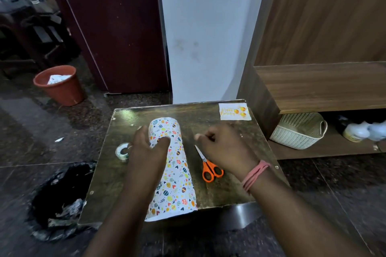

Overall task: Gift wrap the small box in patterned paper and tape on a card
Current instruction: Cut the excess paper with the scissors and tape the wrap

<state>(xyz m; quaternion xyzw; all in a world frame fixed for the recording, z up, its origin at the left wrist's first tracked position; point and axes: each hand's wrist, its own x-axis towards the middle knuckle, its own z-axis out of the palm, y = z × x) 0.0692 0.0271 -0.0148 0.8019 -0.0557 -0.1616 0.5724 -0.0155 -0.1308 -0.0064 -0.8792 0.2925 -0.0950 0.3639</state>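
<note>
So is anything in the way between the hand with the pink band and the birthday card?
Nothing visible blocks it. The right hand hovers over bare tabletop, and the white birthday card with orange balloons lies flat at the far right corner of the dark wooden table. The orange-handled scissors lie nearer, off that path.

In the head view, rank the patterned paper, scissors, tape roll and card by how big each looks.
1. patterned paper, by far the largest
2. scissors
3. card
4. tape roll

Scissors and card look close, and the card lies farther from the camera, so that pair is unsure.
</note>
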